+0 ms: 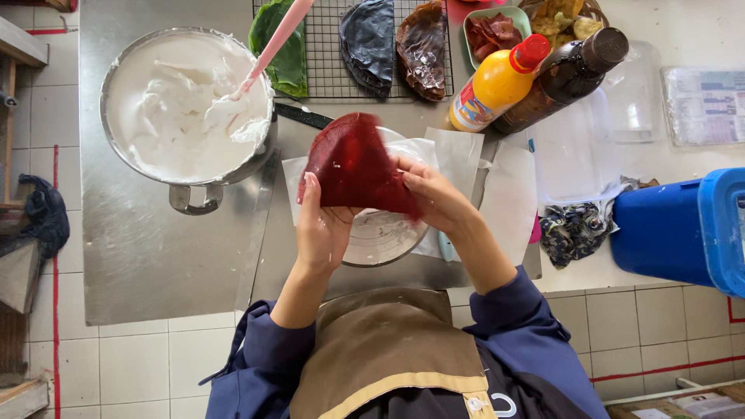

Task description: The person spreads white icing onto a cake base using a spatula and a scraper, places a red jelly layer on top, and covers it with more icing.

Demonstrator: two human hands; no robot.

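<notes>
**Both hands hold a folded red crepe**

The left hand and right hand each close a grip on the folded dark red crepe, one at either edge (it hangs just above a glass bowl). Beyond the left grip sits a pot of white cream with a pink spatula. Past the right grip lie an orange squeeze bottle and a brown bottle.
</notes>
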